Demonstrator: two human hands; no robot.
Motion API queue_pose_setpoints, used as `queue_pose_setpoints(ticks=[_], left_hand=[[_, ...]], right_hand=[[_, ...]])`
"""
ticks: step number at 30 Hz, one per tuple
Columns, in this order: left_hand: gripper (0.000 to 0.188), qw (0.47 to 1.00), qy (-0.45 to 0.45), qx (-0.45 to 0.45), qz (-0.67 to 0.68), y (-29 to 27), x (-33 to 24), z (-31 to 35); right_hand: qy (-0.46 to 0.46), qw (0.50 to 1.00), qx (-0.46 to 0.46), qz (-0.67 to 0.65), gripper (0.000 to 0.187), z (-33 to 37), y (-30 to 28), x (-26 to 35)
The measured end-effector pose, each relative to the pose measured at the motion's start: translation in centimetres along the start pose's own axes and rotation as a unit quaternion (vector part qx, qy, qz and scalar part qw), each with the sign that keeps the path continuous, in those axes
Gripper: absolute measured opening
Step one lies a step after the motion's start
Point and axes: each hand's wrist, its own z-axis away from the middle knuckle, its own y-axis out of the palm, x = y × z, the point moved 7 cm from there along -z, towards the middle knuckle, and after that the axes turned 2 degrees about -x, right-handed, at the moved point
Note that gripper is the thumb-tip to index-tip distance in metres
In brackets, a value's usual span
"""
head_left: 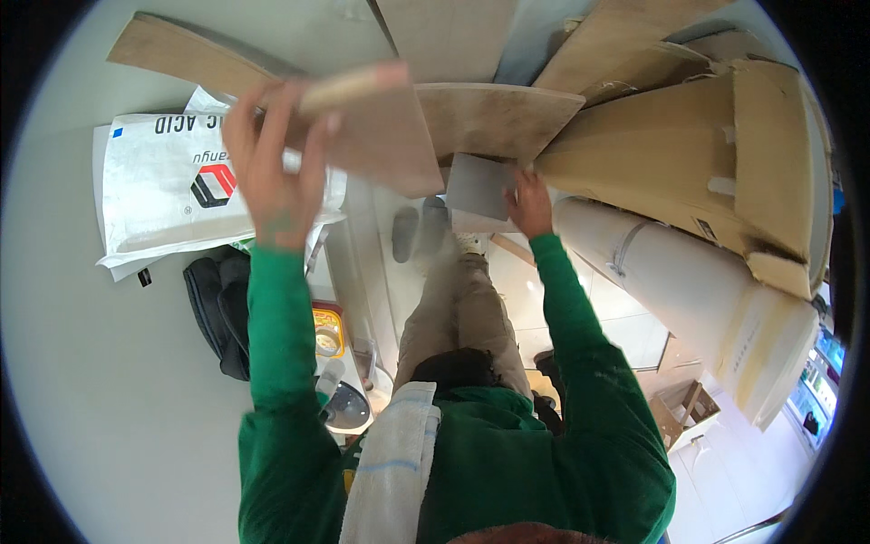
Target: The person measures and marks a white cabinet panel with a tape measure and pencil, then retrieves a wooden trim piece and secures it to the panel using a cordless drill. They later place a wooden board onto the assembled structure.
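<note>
My left hand (276, 159), somewhat blurred, grips a brown wooden board (385, 140) near its pale edge, fingers on one side and thumb on the other. The board is raised and tilted at the upper middle of the head view. Lower and to the right, my right hand (532, 201) is closed on the side edge of a grey, flat, squarish panel (478, 186). Behind both pieces, a wider curved-looking brown board (498, 113) leans upright; the raised board hides its left part.
At right stand a large cardboard box (671, 154) and a thick white roll (689, 290). A printed white sack (168, 181) lies left, near a black bag (222, 308) and a yellow tub (328, 331). A small open box (684, 412) sits on the floor.
</note>
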Motion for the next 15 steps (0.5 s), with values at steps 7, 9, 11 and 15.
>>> queue_pose_setpoints(ticks=[7,9,11,15], left_hand=[[0.036,0.988,-0.083,0.098,-0.089,-7.5,-7.2,12.3],[0.041,0.984,-0.102,0.100,-0.104,-8.4,-7.9,14.2],[0.044,0.980,-0.112,0.105,-0.127,-9.0,-8.3,15.4],[0.044,0.973,-0.129,0.117,-0.152,-9.8,-8.8,16.6]], right_hand=[[-0.038,0.992,-0.006,0.120,0.070,-19.4,3.8,-3.4],[-0.039,0.989,0.020,0.141,0.068,-21.9,5.7,-4.7],[-0.039,0.992,0.024,0.118,0.064,-22.3,6.9,-5.4],[0.016,0.993,0.038,0.114,0.055,-20.3,7.4,-6.5]])
